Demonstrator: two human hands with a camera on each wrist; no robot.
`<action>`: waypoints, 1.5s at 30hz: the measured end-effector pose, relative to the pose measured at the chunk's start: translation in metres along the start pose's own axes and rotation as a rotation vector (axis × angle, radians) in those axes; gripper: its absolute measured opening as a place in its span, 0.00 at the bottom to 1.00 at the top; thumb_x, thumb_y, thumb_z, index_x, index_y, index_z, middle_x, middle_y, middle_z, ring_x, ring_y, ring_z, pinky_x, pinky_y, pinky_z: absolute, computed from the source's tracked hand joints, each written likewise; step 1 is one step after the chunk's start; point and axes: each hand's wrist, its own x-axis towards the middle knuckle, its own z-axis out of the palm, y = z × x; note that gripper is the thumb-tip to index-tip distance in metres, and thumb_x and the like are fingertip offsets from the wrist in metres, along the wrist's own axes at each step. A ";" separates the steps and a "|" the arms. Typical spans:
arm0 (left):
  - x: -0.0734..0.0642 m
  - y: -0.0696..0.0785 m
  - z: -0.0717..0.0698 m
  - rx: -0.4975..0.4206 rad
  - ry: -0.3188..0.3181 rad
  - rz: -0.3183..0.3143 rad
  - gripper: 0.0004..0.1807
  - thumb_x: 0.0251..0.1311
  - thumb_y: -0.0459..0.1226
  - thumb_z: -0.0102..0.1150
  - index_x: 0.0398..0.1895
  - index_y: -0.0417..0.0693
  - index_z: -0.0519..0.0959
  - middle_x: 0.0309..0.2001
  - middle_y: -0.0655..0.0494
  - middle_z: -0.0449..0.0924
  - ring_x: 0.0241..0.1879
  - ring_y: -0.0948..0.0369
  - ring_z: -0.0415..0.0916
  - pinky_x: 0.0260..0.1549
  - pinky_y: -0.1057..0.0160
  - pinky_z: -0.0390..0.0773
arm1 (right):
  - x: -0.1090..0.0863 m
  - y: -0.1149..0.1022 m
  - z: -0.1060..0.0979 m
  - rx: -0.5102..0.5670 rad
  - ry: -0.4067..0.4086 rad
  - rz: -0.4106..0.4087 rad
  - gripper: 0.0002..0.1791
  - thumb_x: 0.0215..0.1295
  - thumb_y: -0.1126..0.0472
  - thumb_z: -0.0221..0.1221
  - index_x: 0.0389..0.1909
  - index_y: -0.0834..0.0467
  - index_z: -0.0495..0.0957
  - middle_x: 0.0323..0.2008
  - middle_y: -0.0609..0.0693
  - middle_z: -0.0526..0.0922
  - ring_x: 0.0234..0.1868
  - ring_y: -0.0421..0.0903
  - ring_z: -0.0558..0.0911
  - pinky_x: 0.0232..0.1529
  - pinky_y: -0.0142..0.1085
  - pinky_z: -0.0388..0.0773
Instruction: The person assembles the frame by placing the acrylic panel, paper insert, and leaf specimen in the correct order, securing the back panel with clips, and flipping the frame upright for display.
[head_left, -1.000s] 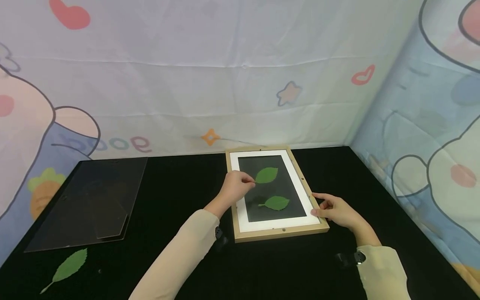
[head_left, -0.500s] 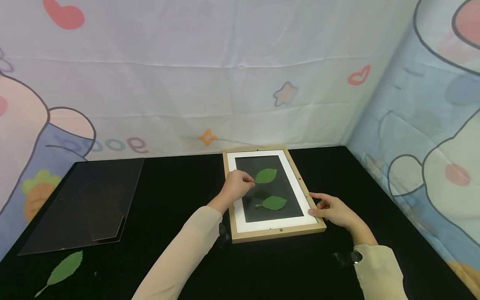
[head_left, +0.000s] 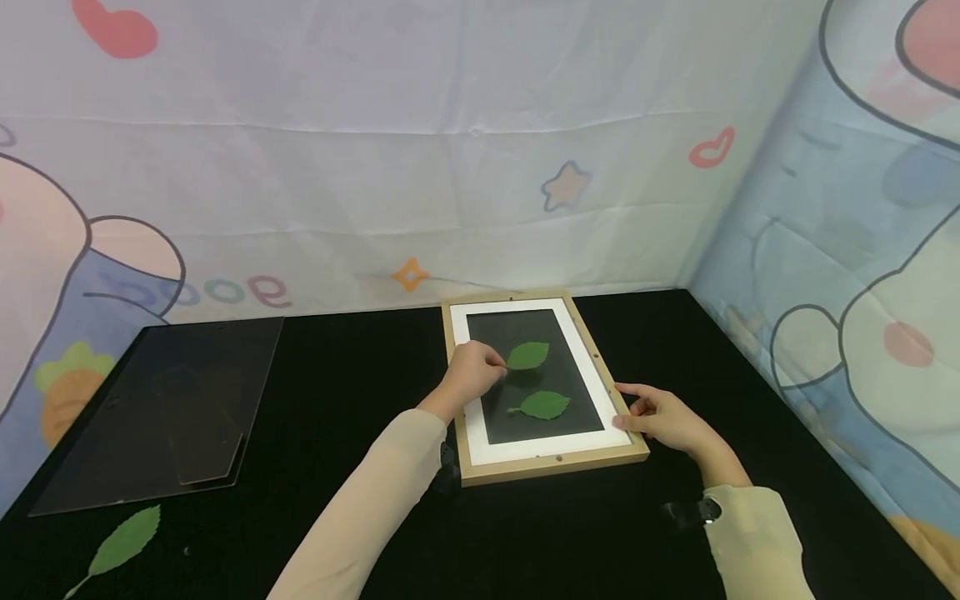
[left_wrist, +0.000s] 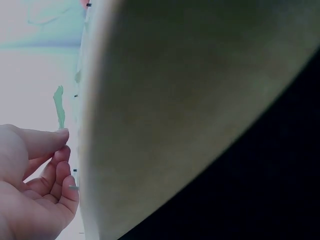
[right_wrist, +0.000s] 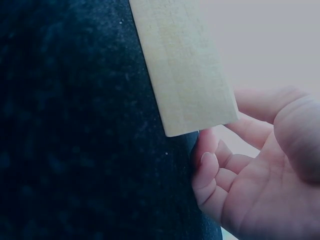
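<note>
Apparently, placing a leaf [head_left: 528, 356], mid-view from the head, is in hand: the left hand [head_left: 472, 372] pinches its stem over the picture frame [head_left: 525, 468]; the right hand [head_left: 671, 423] grips that frame's right edge. The next move likely calls for laying it flat. Three leaves (second leaf [head_left: 544, 405] below, third leaf [head_left: 123, 540] lower left), one frame, one sheet [head_left: 150, 400], left.

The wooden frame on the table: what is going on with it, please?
A person's left hand pinches the stem of one green leaf over the wooden frame's dark middle, while the right hand holds its right edge. Whether that leaf touches down is unclear. A second leaf lies inside the frame; a third leaf lies on the table, at the left.
</note>
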 end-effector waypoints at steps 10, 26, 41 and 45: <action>0.000 -0.003 0.004 0.048 -0.030 0.015 0.06 0.59 0.30 0.62 0.35 0.37 0.86 0.38 0.46 0.85 0.35 0.56 0.80 0.31 0.64 0.79 | -0.003 -0.002 -0.001 -0.011 -0.009 -0.005 0.38 0.61 0.54 0.65 0.68 0.66 0.63 0.34 0.55 0.76 0.32 0.47 0.73 0.33 0.37 0.73; -0.003 -0.004 0.006 0.085 -0.056 0.014 0.05 0.58 0.29 0.62 0.34 0.37 0.87 0.37 0.46 0.86 0.32 0.58 0.79 0.29 0.66 0.79 | -0.004 -0.004 0.001 0.007 -0.012 -0.001 0.38 0.61 0.55 0.65 0.67 0.66 0.63 0.34 0.55 0.76 0.32 0.46 0.73 0.33 0.37 0.74; -0.003 -0.008 0.006 0.107 -0.061 0.003 0.06 0.58 0.30 0.62 0.35 0.37 0.87 0.38 0.46 0.86 0.33 0.58 0.80 0.31 0.64 0.80 | -0.002 -0.003 0.003 0.011 -0.011 -0.019 0.37 0.61 0.55 0.65 0.67 0.67 0.63 0.33 0.54 0.75 0.31 0.47 0.72 0.32 0.37 0.74; -0.004 -0.007 0.005 0.101 -0.062 0.003 0.06 0.58 0.30 0.63 0.36 0.37 0.87 0.38 0.46 0.86 0.33 0.57 0.81 0.31 0.64 0.80 | -0.002 -0.004 0.004 0.014 -0.013 -0.018 0.38 0.61 0.55 0.65 0.67 0.67 0.63 0.33 0.54 0.75 0.31 0.47 0.72 0.33 0.37 0.73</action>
